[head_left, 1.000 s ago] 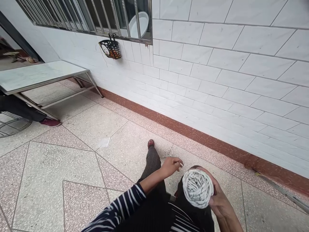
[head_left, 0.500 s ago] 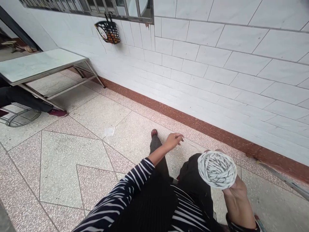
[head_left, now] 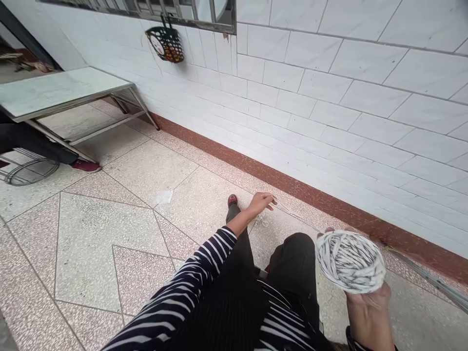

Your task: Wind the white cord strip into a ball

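My right hand (head_left: 371,302) is wrapped round a ball of yarn (head_left: 350,261), white with dark flecks, at the lower right. Its fingers are mostly hidden behind the ball; some fingertips show at the far edge. From the ball a yarn strand (head_left: 292,214) stretches left to my left hand (head_left: 261,202), which pinches it between closed fingers. Just below the left hand, a small loose tangle of yarn (head_left: 262,222) shows beside my trouser leg (head_left: 239,239).
A white tiled wall (head_left: 310,107) with a red-brown base strip (head_left: 219,149) runs ahead. On the left stands a low table (head_left: 66,90), with another person's leg (head_left: 54,148) under it. A black basket (head_left: 166,45) hangs from the window bars. White paper (head_left: 164,197) lies on the floor.
The yarn ball has moved right and tilted in my right hand. My left hand has risen slightly, and the strand between the hands now shows more clearly.
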Available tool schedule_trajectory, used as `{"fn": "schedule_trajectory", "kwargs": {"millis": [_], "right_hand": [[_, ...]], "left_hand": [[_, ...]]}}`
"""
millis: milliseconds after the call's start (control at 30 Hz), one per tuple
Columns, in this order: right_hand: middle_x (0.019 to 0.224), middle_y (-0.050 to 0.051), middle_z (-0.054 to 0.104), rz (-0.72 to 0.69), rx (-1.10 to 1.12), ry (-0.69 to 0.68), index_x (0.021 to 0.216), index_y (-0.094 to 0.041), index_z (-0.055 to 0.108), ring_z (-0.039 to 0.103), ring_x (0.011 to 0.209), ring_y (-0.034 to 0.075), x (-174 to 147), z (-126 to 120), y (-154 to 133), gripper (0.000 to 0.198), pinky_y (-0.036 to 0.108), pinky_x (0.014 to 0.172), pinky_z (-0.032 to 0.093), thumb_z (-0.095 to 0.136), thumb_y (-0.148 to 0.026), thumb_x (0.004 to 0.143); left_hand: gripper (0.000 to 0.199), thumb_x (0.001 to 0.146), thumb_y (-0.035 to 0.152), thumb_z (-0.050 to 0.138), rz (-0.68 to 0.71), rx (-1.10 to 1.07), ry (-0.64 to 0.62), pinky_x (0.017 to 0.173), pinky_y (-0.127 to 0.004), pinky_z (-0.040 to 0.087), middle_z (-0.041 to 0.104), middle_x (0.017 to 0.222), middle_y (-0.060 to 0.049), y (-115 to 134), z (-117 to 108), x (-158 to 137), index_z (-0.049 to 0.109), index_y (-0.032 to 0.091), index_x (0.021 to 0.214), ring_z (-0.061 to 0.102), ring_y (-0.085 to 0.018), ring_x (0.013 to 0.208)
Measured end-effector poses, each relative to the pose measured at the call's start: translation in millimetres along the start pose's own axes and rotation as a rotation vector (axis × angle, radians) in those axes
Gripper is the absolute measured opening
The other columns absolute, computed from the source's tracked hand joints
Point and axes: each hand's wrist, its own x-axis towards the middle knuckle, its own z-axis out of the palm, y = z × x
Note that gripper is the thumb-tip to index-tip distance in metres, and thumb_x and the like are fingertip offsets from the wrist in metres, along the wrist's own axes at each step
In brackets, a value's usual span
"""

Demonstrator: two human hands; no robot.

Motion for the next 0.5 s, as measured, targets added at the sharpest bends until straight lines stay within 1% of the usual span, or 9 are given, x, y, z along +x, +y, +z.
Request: {"fn": "schedule_trajectory", "kwargs": {"millis": [100, 167, 233, 333, 400, 500], "right_hand": [[0.138, 0.008, 0.063, -0.023, 0.019, 0.039, 0.140, -0.036, 0.054, 0.051, 0.131, 0.045, 1.1, -15.6, 1.0, 0.084, 0.072, 0.110, 0.033, 0.074, -0.059, 0.062], [0.138, 0.008, 0.062, -0.033, 0.017, 0.044, 0.141, -0.035, 0.053, 0.050, 0.132, 0.045, 0.6, -22.9, 4.0, 0.080, 0.074, 0.109, 0.031, 0.072, -0.052, 0.065], [0.139, 0.008, 0.062, -0.027, 0.016, 0.046, 0.142, -0.035, 0.052, 0.050, 0.132, 0.045, -1.1, -26.5, 7.8, 0.079, 0.074, 0.109, 0.030, 0.072, -0.045, 0.066], [0.139, 0.011, 0.061, 0.010, 0.062, 0.119, 0.140, -0.032, 0.053, 0.049, 0.133, 0.046, -3.5, -24.7, 10.1, 0.080, 0.075, 0.110, 0.027, 0.074, -0.045, 0.064], [0.138, 0.012, 0.062, 0.016, 0.088, 0.160, 0.138, -0.031, 0.054, 0.048, 0.134, 0.045, -3.1, -21.0, 7.6, 0.079, 0.076, 0.110, 0.026, 0.075, -0.048, 0.064], [0.137, 0.010, 0.062, -0.030, 0.088, 0.169, 0.136, -0.032, 0.054, 0.043, 0.138, 0.041, 1.4, -16.3, -0.1, 0.071, 0.076, 0.112, 0.021, 0.070, -0.051, 0.071]], "left_hand": [[0.023, 0.080, 0.018, 0.051, -0.023, 0.094, -0.045, 0.060, -0.022, 0.055, 0.072, 0.080, -0.010, -15.5, 3.1, -0.3, 0.071, 0.007, 0.079, 0.064, -0.012, 0.066], [0.025, 0.081, 0.016, 0.047, -0.052, 0.176, -0.067, 0.059, -0.021, 0.053, 0.071, 0.077, -0.009, -27.6, 4.1, -3.6, 0.071, 0.008, 0.083, 0.064, -0.013, 0.065], [0.027, 0.081, 0.015, 0.044, -0.060, 0.247, -0.093, 0.060, -0.021, 0.052, 0.071, 0.074, -0.007, -38.4, 3.6, -10.5, 0.071, 0.008, 0.085, 0.064, -0.013, 0.066], [0.026, 0.079, 0.014, 0.044, -0.044, 0.321, -0.134, 0.065, -0.023, 0.050, 0.069, 0.071, -0.004, -47.9, 1.0, -27.1, 0.070, 0.010, 0.078, 0.064, -0.013, 0.067], [0.025, 0.078, 0.012, 0.045, 0.023, 0.395, -0.152, 0.073, -0.024, 0.049, 0.069, 0.072, -0.003, -49.6, -0.5, -40.4, 0.069, 0.012, 0.074, 0.063, -0.014, 0.070], [0.027, 0.076, 0.009, 0.044, 0.183, 0.453, -0.187, 0.084, -0.024, 0.047, 0.071, 0.084, -0.003, -50.0, 0.4, -59.2, 0.070, 0.014, 0.074, 0.063, -0.014, 0.081]]}}
